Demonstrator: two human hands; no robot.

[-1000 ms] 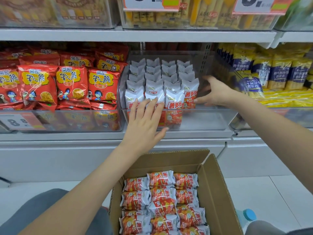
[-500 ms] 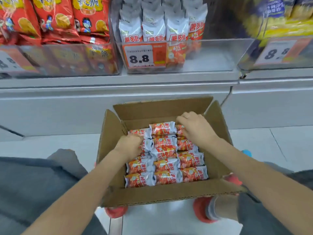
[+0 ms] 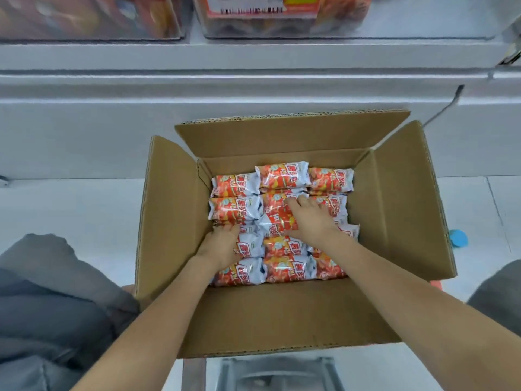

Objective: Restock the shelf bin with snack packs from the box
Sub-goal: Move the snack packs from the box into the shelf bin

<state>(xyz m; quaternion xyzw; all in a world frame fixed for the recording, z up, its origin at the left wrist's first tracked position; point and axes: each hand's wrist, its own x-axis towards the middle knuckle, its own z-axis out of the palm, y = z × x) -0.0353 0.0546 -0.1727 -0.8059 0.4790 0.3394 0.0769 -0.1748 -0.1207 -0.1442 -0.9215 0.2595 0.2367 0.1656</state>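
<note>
Cardboard box: open, four flaps spread outward, centre of the frame, standing just below the white shelf front. Inner walls bare brown.

Snack packs: orange-red and white wrappers, laid flat in three columns that fill the box floor from the far wall to the near wall. The far row sits slightly raised in the middle. Print on the wrappers is too blurred to read.

Left hand: inside the box at the left column, lower-centre of the frame, palm down, fingers curled over the edge of a pack in the third row. Whether the pack is truly gripped or only pressed cannot be told, as the fingertips are hidden among the wrappers.

Right hand: inside the box, over the middle and right columns, palm down, fingers spread and bent, tips resting on a middle-column pack in the second row. No pack is lifted clear of the others.

Shelf bin: clear plastic, top centre of the frame, cut off by the upper edge, carrying an orange price label. A second clear bin stands beside it at upper left.

Blue cap: right of the box on the pale floor.

Grey clothing: lower left of the frame.
</note>
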